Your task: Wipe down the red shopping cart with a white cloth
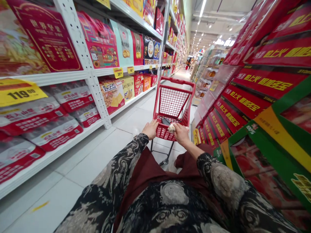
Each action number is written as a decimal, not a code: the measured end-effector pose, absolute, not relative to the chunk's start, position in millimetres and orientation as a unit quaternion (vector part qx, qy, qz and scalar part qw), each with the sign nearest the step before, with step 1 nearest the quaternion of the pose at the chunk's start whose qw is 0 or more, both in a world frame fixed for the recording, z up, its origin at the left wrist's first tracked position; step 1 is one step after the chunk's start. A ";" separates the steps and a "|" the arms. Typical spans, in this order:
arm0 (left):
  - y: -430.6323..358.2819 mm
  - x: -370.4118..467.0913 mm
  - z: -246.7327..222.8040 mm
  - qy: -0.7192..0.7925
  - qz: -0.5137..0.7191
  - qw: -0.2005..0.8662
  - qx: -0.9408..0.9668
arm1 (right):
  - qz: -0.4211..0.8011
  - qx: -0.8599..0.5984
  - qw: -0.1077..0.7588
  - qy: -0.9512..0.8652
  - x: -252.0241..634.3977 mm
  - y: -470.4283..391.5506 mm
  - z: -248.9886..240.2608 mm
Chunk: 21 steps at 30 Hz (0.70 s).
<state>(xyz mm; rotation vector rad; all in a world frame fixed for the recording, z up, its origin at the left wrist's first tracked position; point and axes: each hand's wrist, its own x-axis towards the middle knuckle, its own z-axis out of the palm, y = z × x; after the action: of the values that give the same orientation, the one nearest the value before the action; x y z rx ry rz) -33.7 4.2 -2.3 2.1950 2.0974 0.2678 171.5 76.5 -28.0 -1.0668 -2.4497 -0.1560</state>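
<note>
With the left hand [150,129] curled on the cart [173,103] and the right hand [181,134] pinching a pale bundle [171,128], uneven pushing could veer it into the boxes [245,105].

"What's below the fingers [179,130]?"

"Pale floor tiles [126,139]; on them, just ahead of the fingers, the red cart [173,101], a dark object [166,121] in its basket."

"And left of the fingers?"

"A white shelf [93,81]: lowest level, wrapped bottle packs [48,131] nearer than the fingers, snack boxes [111,94] beyond. Gift boxes [125,47] stand one level higher."
</note>
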 end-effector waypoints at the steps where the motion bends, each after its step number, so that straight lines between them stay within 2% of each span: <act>1: 4.8 -31.7 -2.5 0.688 0.089 0.048 0.719 | -0.057 -0.392 0.226 -0.890 171.5 78.0 -27.8; 8: 6.5 -26.6 -9.6 0.700 0.098 0.031 0.706 | -0.030 -0.361 0.225 -0.904 179.8 87.2 -30.1; 17: -6.6 -27.5 -15.9 0.718 0.105 0.054 0.686 | 0.037 -0.408 0.364 -0.837 151.4 91.7 -23.8; 21: -5.8 -32.8 -9.3 0.717 0.089 0.073 0.688 | -0.005 -0.305 0.338 -0.890 120.6 83.5 -18.9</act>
<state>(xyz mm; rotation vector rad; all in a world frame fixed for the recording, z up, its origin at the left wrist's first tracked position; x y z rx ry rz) -32.8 -5.8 -9.3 2.0666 2.1523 0.2668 120.6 83.5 -18.9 -0.7936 -2.3200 -0.0138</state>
